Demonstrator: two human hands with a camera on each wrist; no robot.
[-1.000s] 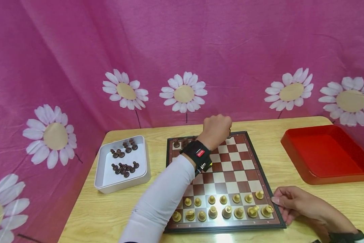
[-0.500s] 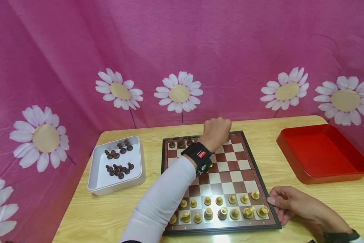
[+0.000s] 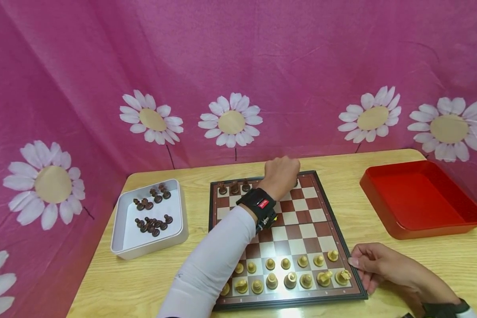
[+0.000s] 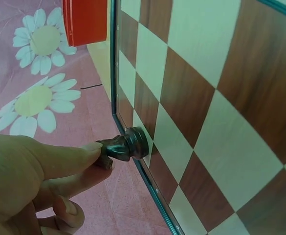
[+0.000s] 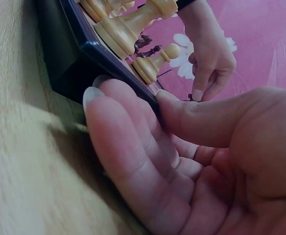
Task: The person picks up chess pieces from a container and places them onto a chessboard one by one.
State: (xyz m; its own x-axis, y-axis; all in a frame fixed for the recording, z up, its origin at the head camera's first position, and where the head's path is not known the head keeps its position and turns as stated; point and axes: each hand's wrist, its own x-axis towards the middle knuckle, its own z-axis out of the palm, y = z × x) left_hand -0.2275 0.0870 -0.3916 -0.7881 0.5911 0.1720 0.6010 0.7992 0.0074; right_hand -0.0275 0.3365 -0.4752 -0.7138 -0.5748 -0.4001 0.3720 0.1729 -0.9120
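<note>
My left hand (image 3: 288, 174) reaches to the far row of the chessboard (image 3: 302, 216). In the left wrist view its thumb and forefinger pinch a dark chess piece (image 4: 128, 144) that stands on a square at the board's edge. Three dark pieces (image 3: 234, 187) stand on the far row to the left of that hand. Light pieces (image 3: 286, 271) fill the two near rows. My right hand (image 3: 361, 265) is at the board's near right corner. In the right wrist view, that hand's thumb (image 5: 196, 122) lies on the board's rim and its fingers (image 5: 118, 132) curl against the rim's side.
A white tray (image 3: 119, 221) holding several dark pieces (image 3: 150, 223) stands left of the board. An empty red tray (image 3: 381, 207) sits on the right. The wooden table (image 3: 421, 260) ends at a pink flowered curtain (image 3: 238, 66) behind and on the left.
The left hand has stayed at the far row, settling slightly lower. The right hand keeps its hold at the board's corner. The head view has drifted a little.
</note>
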